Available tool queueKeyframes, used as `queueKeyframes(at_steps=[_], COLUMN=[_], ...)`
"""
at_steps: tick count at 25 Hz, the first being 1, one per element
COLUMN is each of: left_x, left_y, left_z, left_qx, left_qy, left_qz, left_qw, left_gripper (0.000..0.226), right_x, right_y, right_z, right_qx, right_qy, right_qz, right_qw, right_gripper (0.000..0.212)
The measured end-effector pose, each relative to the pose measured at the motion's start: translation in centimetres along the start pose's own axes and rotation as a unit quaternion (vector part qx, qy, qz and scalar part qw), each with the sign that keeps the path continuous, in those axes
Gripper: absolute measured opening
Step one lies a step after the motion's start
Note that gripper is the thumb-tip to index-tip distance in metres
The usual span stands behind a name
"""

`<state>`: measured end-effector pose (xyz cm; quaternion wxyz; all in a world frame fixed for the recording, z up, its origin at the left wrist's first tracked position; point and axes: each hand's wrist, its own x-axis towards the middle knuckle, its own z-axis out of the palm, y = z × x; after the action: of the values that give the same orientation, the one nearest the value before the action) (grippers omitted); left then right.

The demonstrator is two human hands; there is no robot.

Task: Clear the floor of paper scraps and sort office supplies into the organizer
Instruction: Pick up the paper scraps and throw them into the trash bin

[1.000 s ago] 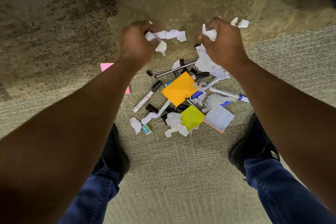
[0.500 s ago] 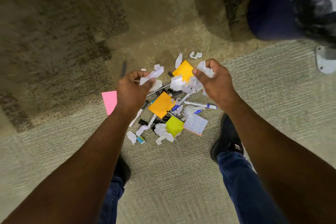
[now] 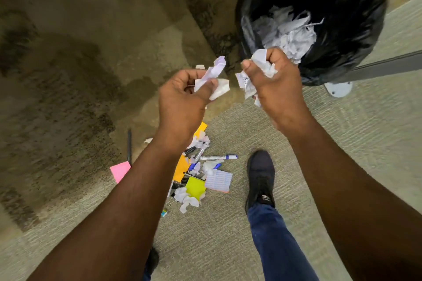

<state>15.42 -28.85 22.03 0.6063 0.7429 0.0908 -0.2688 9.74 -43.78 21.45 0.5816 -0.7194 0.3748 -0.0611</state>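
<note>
Left hand (image 3: 182, 96) gripping crumpled scraps (image 3: 213, 80), fingers curled round them. Right hand (image 3: 271, 80) clutching own scraps (image 3: 262, 63), fist tight, hovering at near edge of bin (image 3: 356, 36). Bin black-lined, holding white paper. Pile (image 3: 198, 173) lying on floor (image 3: 212, 242) below hands: sticky notes, markers, clips, more scraps. Pink note (image 3: 120, 171) sitting apart, left of pile. Shoe (image 3: 260, 178) standing right of pile.
</note>
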Motion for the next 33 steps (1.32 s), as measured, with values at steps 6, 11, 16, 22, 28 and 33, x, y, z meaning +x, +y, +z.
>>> queueKeyframes(at_steps=[6,11,16,22,28,33], left_x=[3.1,6.6,6.3,2.3,-1.5,-4.6], left_y=[5.9,7.2,5.0,1.2,-7.8,-15.5], left_z=[10.0,15.7,15.5,8.5,-2.6,-9.1], left_qx=[0.173,0.356,0.473,0.298,0.236,0.316], left_qy=[-0.056,-0.077,-0.201,-0.052,0.056,0.054], left_qz=[0.123,0.178,0.246,0.272,0.094,0.022], left_qw=[0.976,0.914,0.822,0.914,0.966,0.947], left_gripper=[0.005,0.019,0.052,0.025,0.018,0.019], right_x=[6.5,10.9,10.2,3.5,-4.7,-10.5], right_y=[-1.0,0.2,1.4,1.7,7.4,14.2], right_z=[-8.0,-11.0,-11.4,-9.1,-1.8,3.6], right_qx=[-0.079,-0.153,-0.313,-0.255,-0.221,-0.240], right_qy=[0.103,0.097,-0.032,0.118,0.026,-0.094], right_qz=[0.011,0.036,0.019,-0.166,-0.161,-0.069], right_qw=[0.991,0.983,0.949,0.945,0.962,0.964], right_gripper=[0.015,0.021,0.045,0.021,0.016,0.012])
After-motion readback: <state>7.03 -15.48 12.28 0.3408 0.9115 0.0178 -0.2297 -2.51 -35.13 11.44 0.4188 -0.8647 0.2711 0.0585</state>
